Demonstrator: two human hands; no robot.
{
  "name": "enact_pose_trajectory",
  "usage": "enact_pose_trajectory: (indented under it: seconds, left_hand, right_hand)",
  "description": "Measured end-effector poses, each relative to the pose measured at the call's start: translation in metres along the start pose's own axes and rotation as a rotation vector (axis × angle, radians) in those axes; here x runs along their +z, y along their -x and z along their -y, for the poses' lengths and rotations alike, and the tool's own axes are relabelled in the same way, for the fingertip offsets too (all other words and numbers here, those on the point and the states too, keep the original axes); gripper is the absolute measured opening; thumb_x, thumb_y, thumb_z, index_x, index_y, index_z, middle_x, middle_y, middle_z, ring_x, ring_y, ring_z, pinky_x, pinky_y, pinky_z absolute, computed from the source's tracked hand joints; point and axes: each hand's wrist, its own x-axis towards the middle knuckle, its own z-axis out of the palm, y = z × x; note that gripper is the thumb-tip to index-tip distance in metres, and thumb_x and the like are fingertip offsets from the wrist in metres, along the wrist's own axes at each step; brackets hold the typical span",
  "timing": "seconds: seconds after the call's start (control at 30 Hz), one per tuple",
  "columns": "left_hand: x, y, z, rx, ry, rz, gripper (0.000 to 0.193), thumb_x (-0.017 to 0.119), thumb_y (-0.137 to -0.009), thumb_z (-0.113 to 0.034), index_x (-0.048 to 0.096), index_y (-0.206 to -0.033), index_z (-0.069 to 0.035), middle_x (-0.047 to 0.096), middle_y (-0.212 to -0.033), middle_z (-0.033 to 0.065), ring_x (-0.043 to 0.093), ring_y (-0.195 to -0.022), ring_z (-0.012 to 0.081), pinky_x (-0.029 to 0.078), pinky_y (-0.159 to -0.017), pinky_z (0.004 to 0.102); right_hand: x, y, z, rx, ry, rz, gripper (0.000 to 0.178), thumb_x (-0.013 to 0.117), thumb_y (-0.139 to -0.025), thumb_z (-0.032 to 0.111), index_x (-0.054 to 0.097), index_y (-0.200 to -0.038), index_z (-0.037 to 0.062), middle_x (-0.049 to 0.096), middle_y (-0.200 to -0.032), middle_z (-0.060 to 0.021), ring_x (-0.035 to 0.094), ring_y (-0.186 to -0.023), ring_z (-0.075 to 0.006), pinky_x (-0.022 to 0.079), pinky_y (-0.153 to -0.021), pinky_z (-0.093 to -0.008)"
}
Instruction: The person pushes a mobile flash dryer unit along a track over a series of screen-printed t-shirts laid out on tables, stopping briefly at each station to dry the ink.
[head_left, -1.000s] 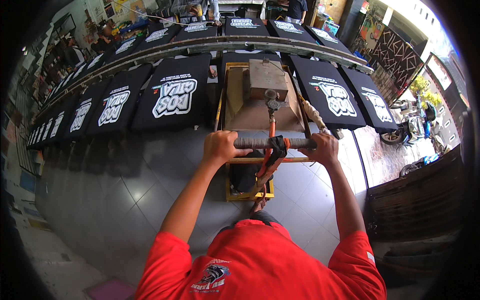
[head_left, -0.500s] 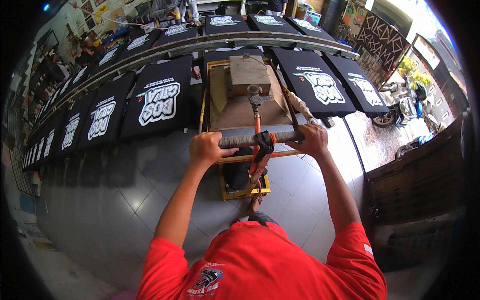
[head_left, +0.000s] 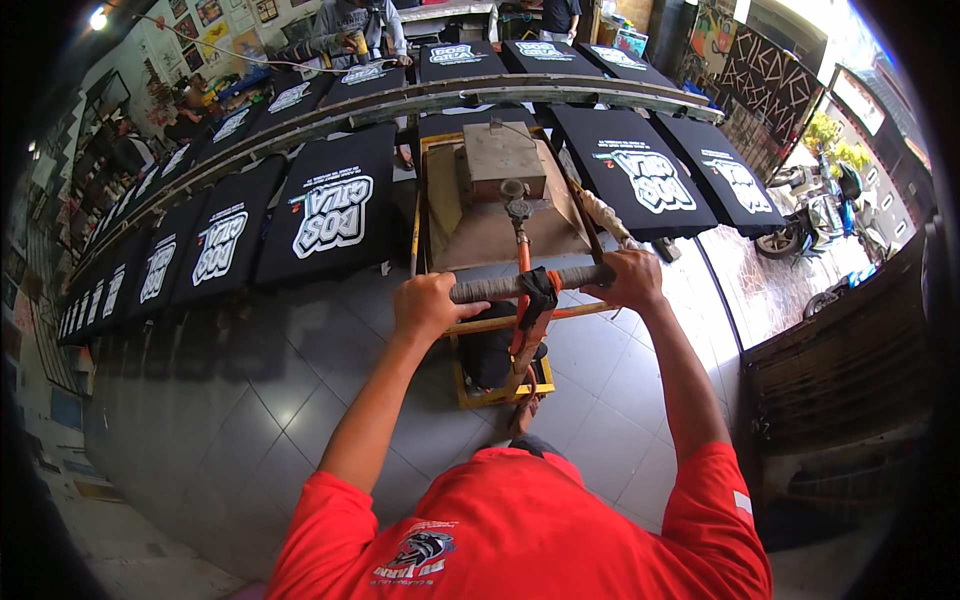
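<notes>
My left hand is wrapped round the left end of a grey taped handle bar. My right hand grips the bar's right end. Ahead of the bar is a tapered metal hood with a box-shaped top, held in a yellow frame. A round regulator-like fitting and an orange hose run down the middle, past black wrapping on the bar. The hood stands over or against a row of black printed T-shirts; one black T-shirt lies to its left, another to its right.
A rail curves between two rows of shirts. At the far side, a person in grey leans over the back row. Motorbikes stand at the right, beyond a dark wooden panel. Grey floor tiles lie at my left.
The view has shifted slightly, so the shirts, hood and bar sit a little lower and further right in the picture. Both hands keep their hold on the handle bar.
</notes>
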Motion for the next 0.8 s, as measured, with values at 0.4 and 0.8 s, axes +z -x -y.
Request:
enact_pose_trajectory:
  seconds: [0.4,0.8]
  left_hand:
    - [0.0,0.001,0.002,0.023,-0.001,0.007,0.066,0.077,-0.059,-0.07,0.06,-0.064,-0.007,0.064,-0.064,0.0113,0.066,-0.062,0.0316,0.052,-0.056,0.042]
    - [0.003,-0.004,0.014,0.012,0.002,0.034,0.066,0.077,-0.058,-0.071,0.061,-0.063,-0.006,0.065,-0.064,0.0126,0.066,-0.062,0.0315,0.052,-0.057,0.0424]
  right_hand:
    - [-0.003,0.003,0.006,0.026,0.006,-0.002,0.058,0.075,-0.068,0.067,0.061,-0.07,0.0106,0.065,-0.07,-0.006,0.067,-0.072,-0.0264,0.054,-0.068,-0.0394]
    - [-0.004,0.0,0.017,0.064,-0.003,0.016,0.059,0.074,-0.069,0.067,0.062,-0.073,0.0093,0.067,-0.074,-0.0076,0.068,-0.076,-0.027,0.053,-0.073,-0.0401]
